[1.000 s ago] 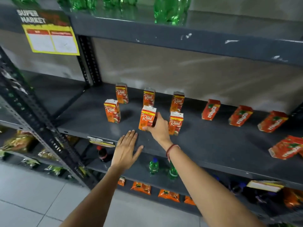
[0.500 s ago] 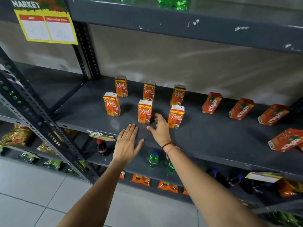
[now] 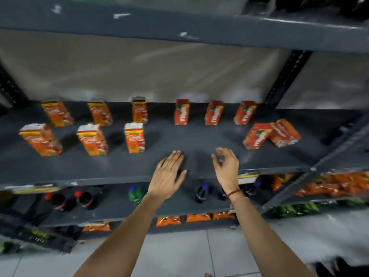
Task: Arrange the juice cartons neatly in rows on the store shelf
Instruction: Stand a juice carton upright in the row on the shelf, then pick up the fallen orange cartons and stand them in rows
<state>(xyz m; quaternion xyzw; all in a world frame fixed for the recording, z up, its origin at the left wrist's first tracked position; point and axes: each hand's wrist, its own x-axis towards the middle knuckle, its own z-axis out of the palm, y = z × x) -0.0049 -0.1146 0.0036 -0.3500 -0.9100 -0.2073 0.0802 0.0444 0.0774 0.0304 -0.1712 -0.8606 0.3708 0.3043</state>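
Note:
On the dark grey shelf, orange juice cartons stand upright on the left in two rows of three; the nearest is the front-row carton. To the right, three red cartons stand in a back row. Two more red cartons lean together, askew, at the front right. My left hand lies flat, fingers spread, near the shelf's front edge. My right hand hovers beside it with fingers loosely curled and holds nothing. The picture is motion-blurred.
An upper shelf overhangs. A slotted upright post stands at the back right. Below are dark soda bottles, a green bottle and orange snack packets. Tiled floor lies underneath.
The view has swung to the right. My right hand let go of the front middle orange carton, which now stands upright, and both hands moved right along the shelf's front.

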